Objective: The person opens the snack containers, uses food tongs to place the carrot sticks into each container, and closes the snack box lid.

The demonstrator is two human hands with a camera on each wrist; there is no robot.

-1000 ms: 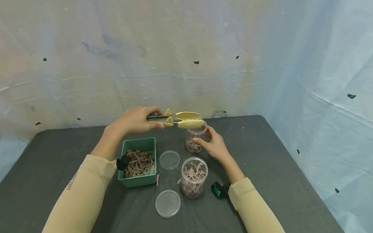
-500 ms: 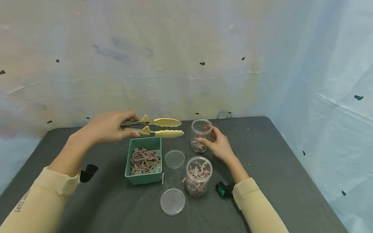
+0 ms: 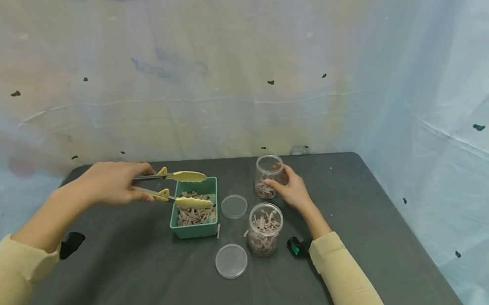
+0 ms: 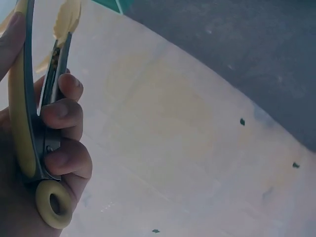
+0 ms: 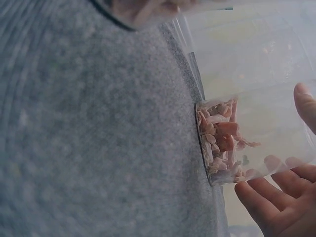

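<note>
My left hand [image 3: 111,183] grips yellow-tipped metal tongs [image 3: 191,203], its fingers curled round the handles in the left wrist view. The tong tips are spread apart over a green tub [image 3: 195,231] of brownish dried strips [image 3: 193,217]; nothing shows between them. At the back, my right hand [image 3: 294,189] holds a clear jar [image 3: 268,170] round its side, thumb in front. Strips [image 5: 219,140] fill the lower part of that jar, which stands upright on the table. Nearer me stands a second clear jar [image 3: 265,235], filled close to its rim with the same strips.
Two clear round lids, a far lid [image 3: 234,206] and a near lid [image 3: 231,261], lie flat between tub and jars. Loose strips [image 3: 218,231] lie beside the tub. The dark table [image 3: 175,299] ends at a pale sheet [image 3: 218,75] behind and on the right.
My left hand has carried the tongs left from above the back jar to over the green tub, lowering them, and the tips have spread wider. My right hand still holds the jar.
</note>
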